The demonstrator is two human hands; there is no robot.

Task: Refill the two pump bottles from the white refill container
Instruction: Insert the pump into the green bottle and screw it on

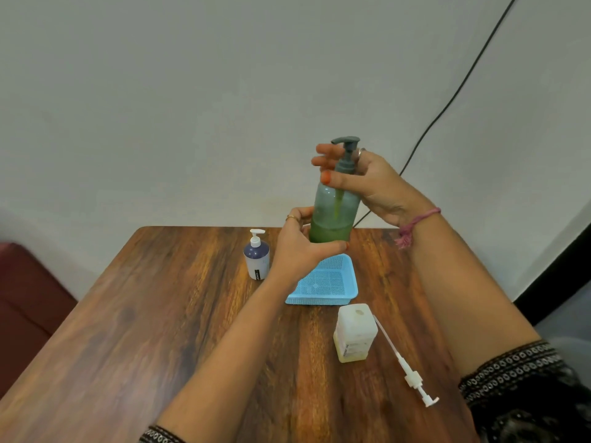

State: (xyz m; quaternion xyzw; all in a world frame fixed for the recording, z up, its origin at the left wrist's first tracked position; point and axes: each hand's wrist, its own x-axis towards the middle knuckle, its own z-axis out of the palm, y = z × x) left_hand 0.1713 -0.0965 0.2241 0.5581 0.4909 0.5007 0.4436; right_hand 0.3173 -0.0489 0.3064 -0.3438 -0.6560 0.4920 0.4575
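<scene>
I see the wooden bench (160, 314) carrying everything, and above its far edge both forearms reach forward to hold the green pump bottle (334, 212) upright in the air: the left hand (300, 247) has its grip clenched around the bottle's base, while the right hand (367, 180) has its grip closed on the grey pump collar (346, 164). Below them the blue mesh basket (326, 282) lies just beside the white refill container (353, 334), which stands open; its white pump (412, 372) lies loose alongside, and the purple pump bottle (256, 259) stands left of the basket.
</scene>
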